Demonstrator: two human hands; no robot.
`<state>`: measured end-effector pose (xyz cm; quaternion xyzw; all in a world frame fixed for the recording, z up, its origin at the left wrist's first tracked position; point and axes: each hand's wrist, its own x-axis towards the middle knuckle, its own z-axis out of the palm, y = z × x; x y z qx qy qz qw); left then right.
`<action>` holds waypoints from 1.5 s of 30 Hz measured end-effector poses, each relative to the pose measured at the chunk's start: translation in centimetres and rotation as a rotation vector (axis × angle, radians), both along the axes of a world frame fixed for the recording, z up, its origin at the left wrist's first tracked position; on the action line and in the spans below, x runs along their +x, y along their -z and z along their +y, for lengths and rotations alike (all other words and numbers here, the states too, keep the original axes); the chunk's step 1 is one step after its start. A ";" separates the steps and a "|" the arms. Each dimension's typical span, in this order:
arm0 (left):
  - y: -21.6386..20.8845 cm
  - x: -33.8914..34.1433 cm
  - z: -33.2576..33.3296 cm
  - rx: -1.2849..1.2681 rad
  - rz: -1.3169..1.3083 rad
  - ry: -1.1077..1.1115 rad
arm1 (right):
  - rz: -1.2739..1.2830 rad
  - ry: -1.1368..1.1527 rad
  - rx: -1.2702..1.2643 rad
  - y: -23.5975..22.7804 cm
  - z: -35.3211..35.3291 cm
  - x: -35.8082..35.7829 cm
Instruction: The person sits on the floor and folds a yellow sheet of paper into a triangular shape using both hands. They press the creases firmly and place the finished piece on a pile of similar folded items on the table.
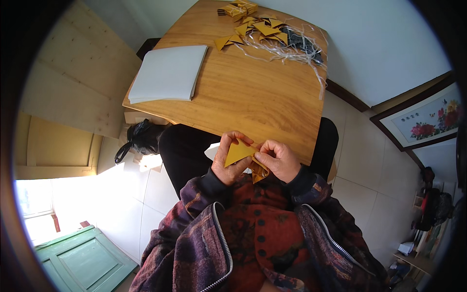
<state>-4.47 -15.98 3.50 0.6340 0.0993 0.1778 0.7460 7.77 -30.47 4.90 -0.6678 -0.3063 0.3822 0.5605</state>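
A folded gold paper piece point(238, 153) is held between my two hands, just off the table's near edge and above my lap. My left hand point(227, 158) wraps round its left side, with the thumb along the bottom and fingers over the far side. On its right edge my right hand point(278, 158) pinches with thumb and fingertips. Below the pinch hangs a shiny, crinkled gold part point(258, 170); whether it is joined to the paper I cannot tell.
On the wooden table point(243, 87) a stack of white sheets point(168, 73) lies at the left. Several folded gold pieces point(265, 29) are heaped at the far right beside tangled clear strips point(306, 56) and a dark grey bundle point(302, 43). A black plastic bag point(141, 136) sits left of my legs.
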 end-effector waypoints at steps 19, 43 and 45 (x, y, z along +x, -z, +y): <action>0.6 0.3 0.1 -0.206 -0.062 -0.047 | 0.475 0.043 0.108 0.8 -0.4 0.4; 2.2 0.4 1.3 -0.062 -0.105 0.042 | 0.280 0.170 0.128 3.5 0.5 1.4; 2.5 0.9 3.1 -0.021 -0.087 0.086 | 0.144 0.192 0.064 4.0 1.0 2.1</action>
